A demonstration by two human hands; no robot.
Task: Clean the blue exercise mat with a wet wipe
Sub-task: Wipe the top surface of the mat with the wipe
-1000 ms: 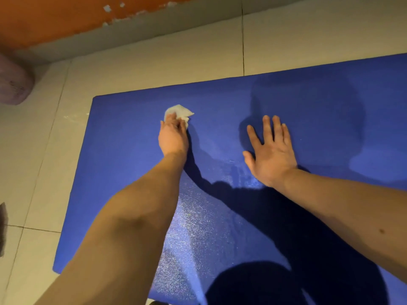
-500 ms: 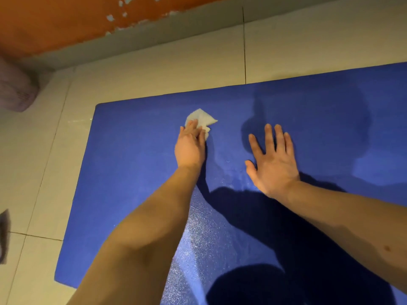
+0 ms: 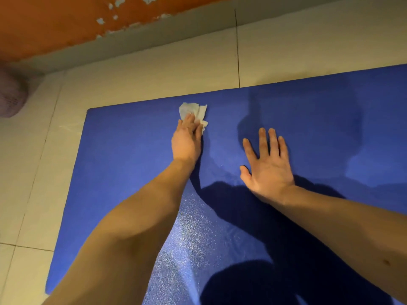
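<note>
The blue exercise mat (image 3: 123, 164) lies flat on the tiled floor and fills most of the view. My left hand (image 3: 186, 139) presses a crumpled white wet wipe (image 3: 193, 112) onto the mat near its far edge; the wipe sticks out beyond my fingertips. My right hand (image 3: 267, 166) rests flat on the mat to the right, fingers spread, holding nothing. A damp sheen shows on the mat between my forearms.
Pale floor tiles (image 3: 154, 69) surround the mat on the left and far side. An orange wall with peeling paint (image 3: 55, 20) runs along the back. A greyish rounded object (image 3: 10, 95) sits at the left edge by the wall.
My left hand has slid the wipe to the right and toward the mat's far edge. My right hand has stayed flat in the same place on the mat.
</note>
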